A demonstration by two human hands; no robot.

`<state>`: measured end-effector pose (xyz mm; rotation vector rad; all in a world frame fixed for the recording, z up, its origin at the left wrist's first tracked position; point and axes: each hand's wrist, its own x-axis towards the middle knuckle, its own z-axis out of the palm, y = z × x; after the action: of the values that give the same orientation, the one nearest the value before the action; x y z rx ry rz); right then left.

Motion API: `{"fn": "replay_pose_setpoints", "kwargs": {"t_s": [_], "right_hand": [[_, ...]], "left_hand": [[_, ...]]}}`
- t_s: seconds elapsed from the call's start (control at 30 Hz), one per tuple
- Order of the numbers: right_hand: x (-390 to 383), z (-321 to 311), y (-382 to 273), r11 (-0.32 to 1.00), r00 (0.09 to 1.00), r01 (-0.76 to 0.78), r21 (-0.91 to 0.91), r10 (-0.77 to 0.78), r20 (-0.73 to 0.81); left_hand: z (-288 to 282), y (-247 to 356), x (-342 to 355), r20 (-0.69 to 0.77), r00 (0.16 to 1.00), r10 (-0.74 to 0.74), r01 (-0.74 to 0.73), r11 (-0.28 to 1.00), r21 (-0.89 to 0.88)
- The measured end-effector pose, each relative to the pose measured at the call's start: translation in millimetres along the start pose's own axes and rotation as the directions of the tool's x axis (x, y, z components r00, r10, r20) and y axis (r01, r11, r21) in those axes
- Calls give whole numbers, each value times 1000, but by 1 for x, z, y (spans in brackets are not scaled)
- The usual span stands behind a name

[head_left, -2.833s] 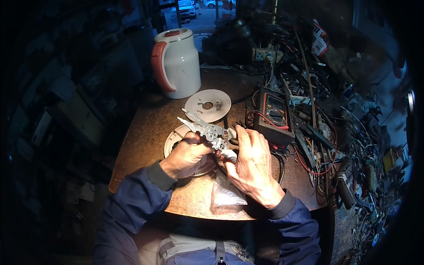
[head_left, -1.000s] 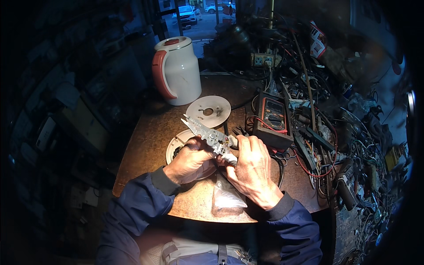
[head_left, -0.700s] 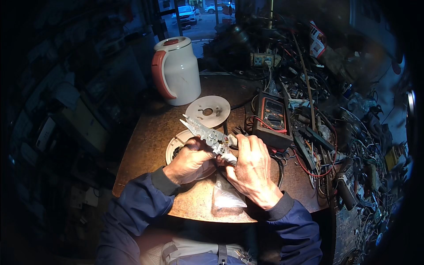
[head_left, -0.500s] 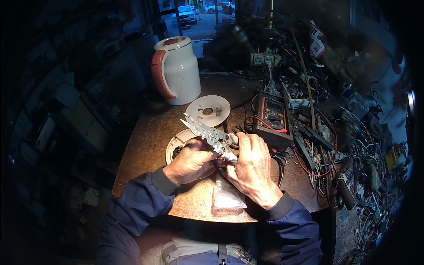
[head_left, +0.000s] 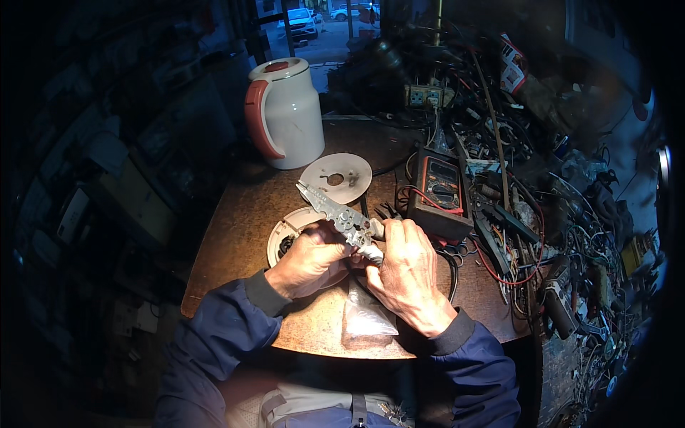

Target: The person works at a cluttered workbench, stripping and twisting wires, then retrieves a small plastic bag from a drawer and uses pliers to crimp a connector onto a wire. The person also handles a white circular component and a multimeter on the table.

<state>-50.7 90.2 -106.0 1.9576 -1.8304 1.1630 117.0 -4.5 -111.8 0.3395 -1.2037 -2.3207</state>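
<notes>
Wire-stripping pliers (head_left: pixel 342 216) with flat silver jaws and pale grips are held in my right hand (head_left: pixel 410 267), fingers wrapped round the handles. Their jaws point to the far left and are pressed together. My left hand (head_left: pixel 308 258) is closed, its thumb and fingers against the near side of the pliers' head. What it pinches there is hidden by the fingers. Beneath that hand a round cream-coloured base (head_left: pixel 282 232) with black parts inside lies partly covered. A pale disc (head_left: pixel 342 177) with a hole in its middle rests just beyond the jaws.
A clear plastic bag (head_left: pixel 367 317) lies near the table's front edge. A white jug (head_left: pixel 294 118) with a red handle stands at the back left. At the right are a multimeter (head_left: pixel 442 187) in a dark box, red leads, hand tools and a heap of wires (head_left: pixel 592 235).
The pliers' jaws, slightly apart before, have come together as my right hand squeezed the handles. Both hands have stayed in almost the same place.
</notes>
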Motion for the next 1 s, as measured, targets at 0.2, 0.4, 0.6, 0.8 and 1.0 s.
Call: {"fn": "replay_pose_setpoints", "kwargs": {"t_s": [0.2,0.4,0.6,0.8,1.0], "right_hand": [[-1,-1,0,999,998,-36,15,35,46],[-1,1,1,1000,1000,-3,-3,3,3],[0,1,1,998,1000,4,-58,-3,20],[-2,1,-1,999,999,-33,-33,34,32],[-1,1,1,999,999,-35,-21,36,28]], "left_hand": [[-2,-3,1,-32,999,-4,4,1000,1],[-1,-2,-1,-18,1000,6,-6,1000,27],[1,-2,0,-18,1000,7,-7,1000,12],[0,-3,0,-51,998,-22,24,999,37],[-1,-6,0,-33,999,3,-2,999,32]]}}
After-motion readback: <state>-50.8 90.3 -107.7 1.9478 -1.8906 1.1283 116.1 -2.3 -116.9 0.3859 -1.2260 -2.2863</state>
